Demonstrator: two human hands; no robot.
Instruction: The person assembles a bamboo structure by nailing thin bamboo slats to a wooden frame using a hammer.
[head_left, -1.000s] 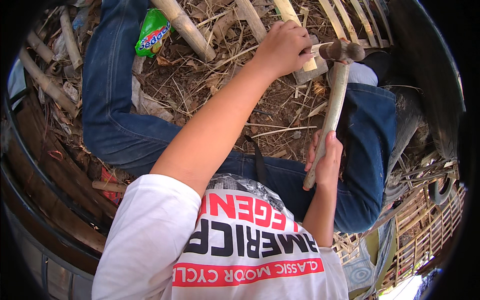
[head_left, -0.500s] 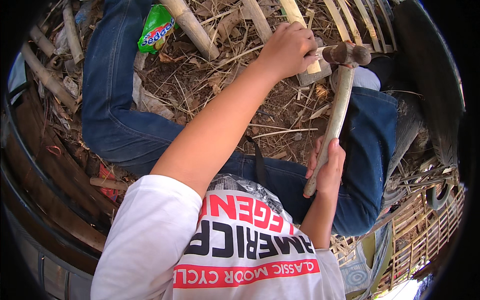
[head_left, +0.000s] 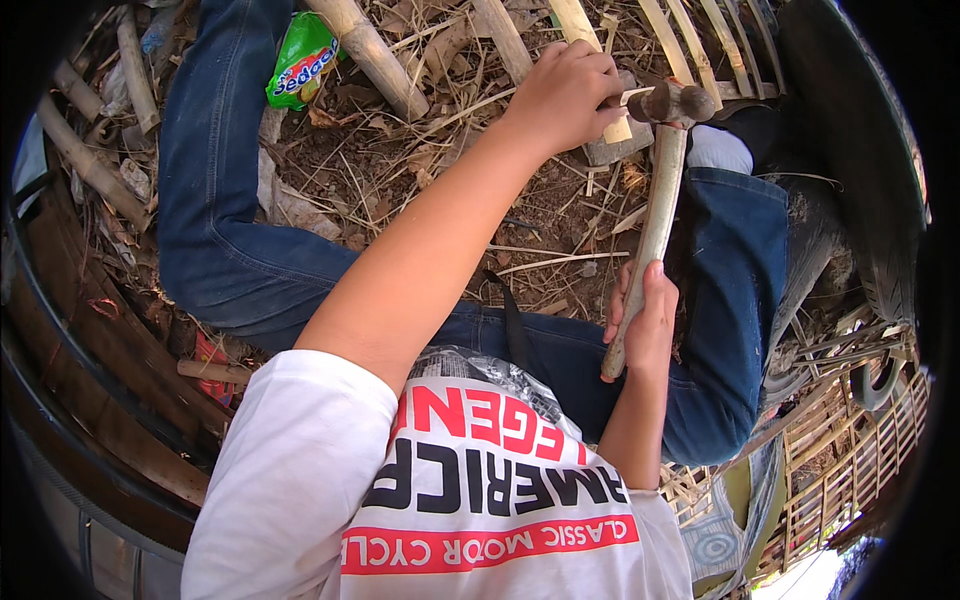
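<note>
Left hand (head_left: 568, 95): curled over a flat, pale bamboo strip (head_left: 618, 130) on a grey block (head_left: 614, 151); cannot tell what it pinches.
Right hand (head_left: 648, 318): wrapped round a rusty-headed, pale wooden-handled hammer (head_left: 656, 205), head beside left hand.

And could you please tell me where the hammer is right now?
In the head view, the hammer is right of centre, its handle in the right hand and its metal head just right of the left hand.
</note>
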